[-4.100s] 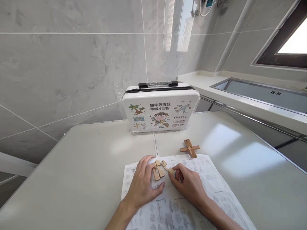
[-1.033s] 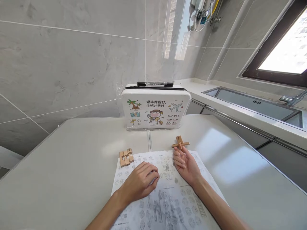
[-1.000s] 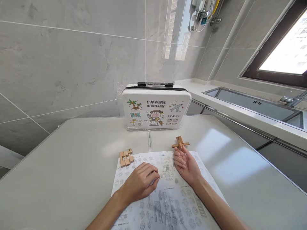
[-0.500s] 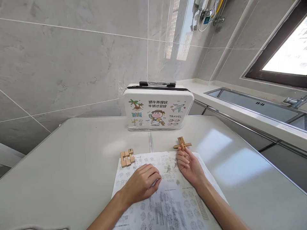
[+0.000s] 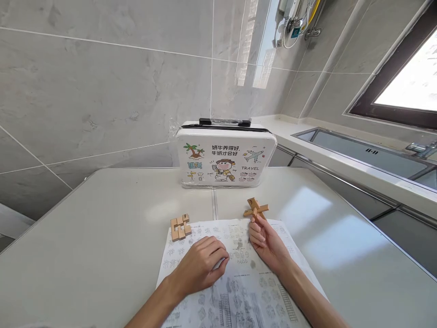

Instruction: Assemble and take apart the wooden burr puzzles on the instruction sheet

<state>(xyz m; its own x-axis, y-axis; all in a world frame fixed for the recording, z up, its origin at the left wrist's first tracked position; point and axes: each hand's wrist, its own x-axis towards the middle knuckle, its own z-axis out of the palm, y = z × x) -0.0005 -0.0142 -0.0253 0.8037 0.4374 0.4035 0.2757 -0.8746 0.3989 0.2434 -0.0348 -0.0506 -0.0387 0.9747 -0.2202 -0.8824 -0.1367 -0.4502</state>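
Observation:
A printed instruction sheet (image 5: 239, 291) lies on the white table in front of me. My left hand (image 5: 201, 264) rests on the sheet with its fingers curled in and nothing in them. Farther right, my right hand (image 5: 264, 241) lies on the sheet, and its fingertips pinch the near end of a wooden cross-shaped puzzle piece (image 5: 255, 209) at the sheet's far edge. A flat group of wooden puzzle blocks (image 5: 180, 226) lies at the sheet's far left corner, apart from both hands.
A small white suitcase-shaped case (image 5: 225, 155) with cartoon prints stands at the table's back edge against the tiled wall. To the right, a counter holds a steel sink (image 5: 368, 148) with a tap (image 5: 421, 148). A window (image 5: 406, 77) is above it.
The flat block group, worked by both hands 4 s ago, now lies at the sheet's left corner. Within the last second my right fingertips reached forward and closed on the cross piece.

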